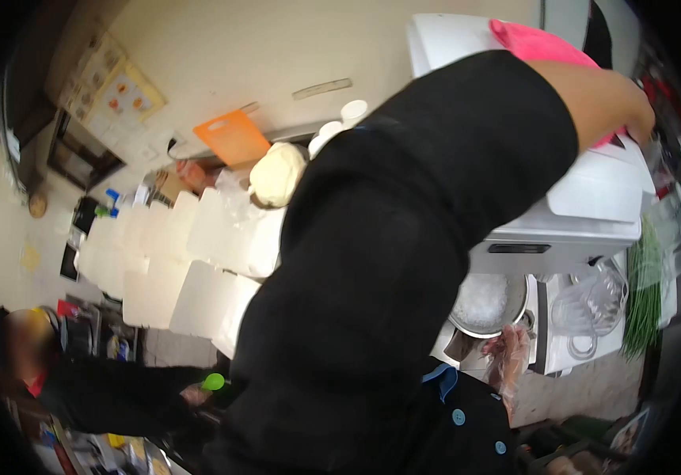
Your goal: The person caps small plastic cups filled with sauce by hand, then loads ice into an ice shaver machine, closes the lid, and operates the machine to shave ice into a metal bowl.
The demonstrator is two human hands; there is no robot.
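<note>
My left arm, in a short black sleeve, reaches across the view over a white lidded appliance (602,186). My left hand (639,119) is at the far right of it, beside a bright pink cloth (546,41) that lies on top and passes under my forearm. Its fingers are hidden. My right hand (508,352), in a clear plastic glove, is low in front of the appliance. Its fingers are curled close to the rim of a round metal pot (489,305) with whitish, foamy contents. What they hold, if anything, is unclear.
Clear plastic containers (590,305) and a bunch of long green stalks (643,293) lie at the right. White lidded bins (210,293), an orange cutting board (232,138) and white cups (354,111) line the left. A co-worker's hand (195,394) holds a green scoop (213,382).
</note>
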